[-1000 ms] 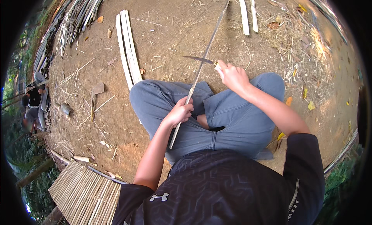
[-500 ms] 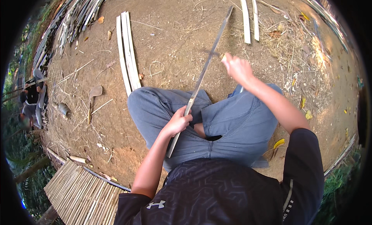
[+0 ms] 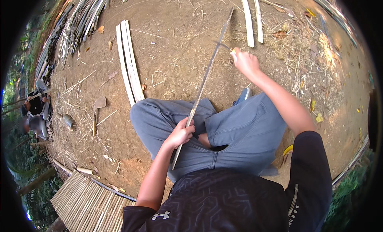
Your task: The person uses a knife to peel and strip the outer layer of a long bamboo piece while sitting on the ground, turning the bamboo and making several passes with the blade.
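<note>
A long, narrow bamboo strip [image 3: 206, 73] slants from my lap out over the dirt. My left hand [image 3: 181, 133] is closed round its near part, above my crossed legs. In my right hand [image 3: 245, 63] is a knife [image 3: 226, 45] with a yellowish handle, the fingers wrapped round it. Its dark, thin blade, slightly blurred, crosses the strip's far half and seems to touch it. Most of the knife handle is hidden by my fingers.
Pale split bamboo strips lie at left [image 3: 129, 64] and far right [image 3: 247, 22]. A small spade-like tool [image 3: 99, 103] and a dark cylindrical object [image 3: 68, 120] are on the left. Beyond are a bamboo pile [image 3: 81, 22] and a seated person [image 3: 36, 104]. A slatted bamboo platform [image 3: 89, 202] stands lower left.
My right hand and the knife have moved away from me toward the strip's far end. The left hand keeps its hold; the view has shifted slightly.
</note>
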A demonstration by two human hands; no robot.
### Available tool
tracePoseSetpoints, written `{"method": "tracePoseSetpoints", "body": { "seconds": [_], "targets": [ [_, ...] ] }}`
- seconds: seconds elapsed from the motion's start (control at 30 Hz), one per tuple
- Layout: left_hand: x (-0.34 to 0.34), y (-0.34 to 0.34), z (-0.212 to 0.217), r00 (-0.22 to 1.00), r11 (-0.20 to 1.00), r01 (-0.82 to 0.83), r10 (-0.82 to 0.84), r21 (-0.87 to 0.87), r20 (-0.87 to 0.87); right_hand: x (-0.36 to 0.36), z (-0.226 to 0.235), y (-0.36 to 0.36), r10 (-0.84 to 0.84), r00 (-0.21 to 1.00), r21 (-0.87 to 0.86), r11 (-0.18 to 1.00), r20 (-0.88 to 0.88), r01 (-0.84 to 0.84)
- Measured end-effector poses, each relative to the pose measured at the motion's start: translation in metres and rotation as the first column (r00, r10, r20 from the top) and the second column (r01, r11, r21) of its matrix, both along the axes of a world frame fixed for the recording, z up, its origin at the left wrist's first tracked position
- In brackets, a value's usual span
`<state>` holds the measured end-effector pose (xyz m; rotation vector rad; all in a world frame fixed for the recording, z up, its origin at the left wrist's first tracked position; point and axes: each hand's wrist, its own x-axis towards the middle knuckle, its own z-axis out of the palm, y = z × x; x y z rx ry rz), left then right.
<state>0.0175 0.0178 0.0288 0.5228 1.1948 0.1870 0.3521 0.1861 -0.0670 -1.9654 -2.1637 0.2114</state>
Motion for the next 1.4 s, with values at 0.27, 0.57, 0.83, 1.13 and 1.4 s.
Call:
{"method": "tracePoseSetpoints", "body": {
  "seconds": [0.27, 0.57, 0.83, 1.13, 1.4],
  "targets": [
    [0.001, 0.0, -0.003, 1.0, 1.0, 0.02, -0.02, -0.019, 0.022, 0.04, -0.018, 0.033, -0.164, 0.986, -0.116, 0.981, -0.035, 0.159],
    [-0.01, 0.002, -0.002, 0.997, 0.999, -0.044, 0.045, -0.031, 0.061, 0.004, -0.007, 0.053, -0.196, 0.967, -0.333, 0.933, -0.162, 0.133],
    [-0.003, 0.001, 0.004, 1.0, 0.999, -0.007, 0.007, -0.033, 0.005, 0.001, -0.023, 0.052, -0.099, 0.985, -0.2, 0.977, -0.139, 0.07],
    [0.005, 0.002, 0.005, 0.999, 0.999, -0.005, 0.007, -0.051, 0.036, 0.045, -0.053, 0.078, -0.23, 0.97, -0.078, 0.971, -0.073, 0.225],
    [0.008, 0.008, 0.01, 0.998, 0.998, -0.023, 0.027, -0.059, 0.062, 0.056, -0.041, 0.092, -0.372, 0.921, -0.182, 0.92, -0.115, 0.348]
  ]
}}
